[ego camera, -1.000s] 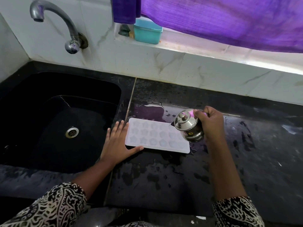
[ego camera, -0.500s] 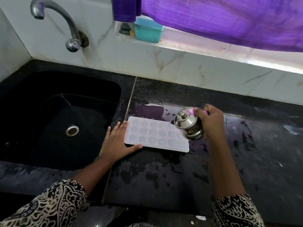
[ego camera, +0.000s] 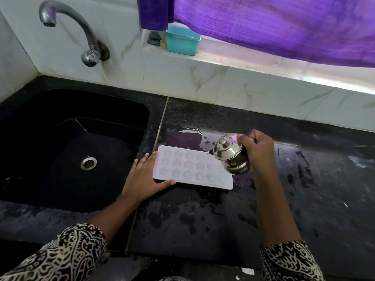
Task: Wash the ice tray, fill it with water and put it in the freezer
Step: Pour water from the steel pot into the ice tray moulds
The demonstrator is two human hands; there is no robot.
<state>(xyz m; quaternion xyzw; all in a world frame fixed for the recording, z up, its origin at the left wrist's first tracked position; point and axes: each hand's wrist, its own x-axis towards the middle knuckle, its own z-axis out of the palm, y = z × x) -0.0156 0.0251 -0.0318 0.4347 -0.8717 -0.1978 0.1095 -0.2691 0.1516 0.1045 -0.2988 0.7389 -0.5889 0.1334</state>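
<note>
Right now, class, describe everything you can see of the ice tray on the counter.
The ice tray is a pale, translucent rectangle with rounded corners, seemingly silicone or soft plastic, moulded in three rows of cells, star-shaped toward its left end. It lies flat on the wet black counter just right of the sink. The left hand rests with straight fingers against its left end, thumb along the near edge. A tilted steel pot, gripped by the right hand, hides its far right corner.

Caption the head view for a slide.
Right hand tilts a lidded steel pot over the ice tray on the black counter; left hand steadies its left end.
</note>
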